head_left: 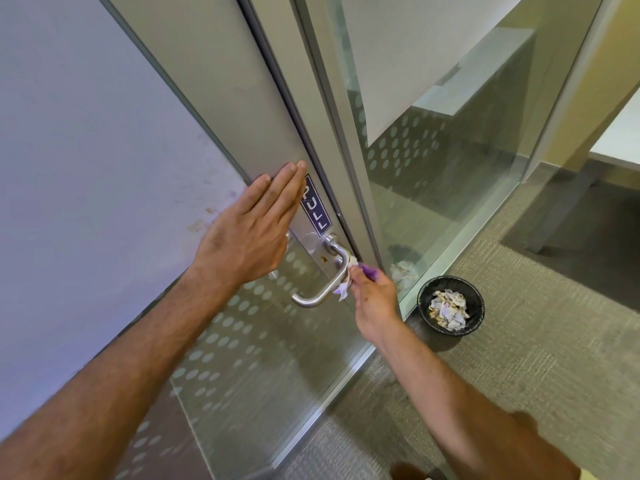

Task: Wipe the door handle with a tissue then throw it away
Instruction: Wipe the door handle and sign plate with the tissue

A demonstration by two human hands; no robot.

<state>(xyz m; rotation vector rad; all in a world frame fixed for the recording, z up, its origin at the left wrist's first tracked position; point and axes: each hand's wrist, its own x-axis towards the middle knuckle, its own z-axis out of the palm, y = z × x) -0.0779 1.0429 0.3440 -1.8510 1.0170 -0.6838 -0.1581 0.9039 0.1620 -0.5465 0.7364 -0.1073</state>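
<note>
A silver lever door handle (320,292) sticks out from the metal frame of a glass door, just below a blue PULL sticker (316,206). My right hand (372,299) is closed on a crumpled white tissue (344,287) with a purple tinge, and presses it against the handle's bend. My left hand (252,230) lies flat, fingers together, on the door frame beside the sticker and holds nothing. A small black bin (450,303), lined with a black bag and holding several crumpled tissues, stands on the carpet to the right of the door.
Left of the door is a white wall (86,168) with smudges. A glass partition (450,168) with frosted dots runs to the right of the door, with white desks behind it. Grey carpet (536,358) covers the floor.
</note>
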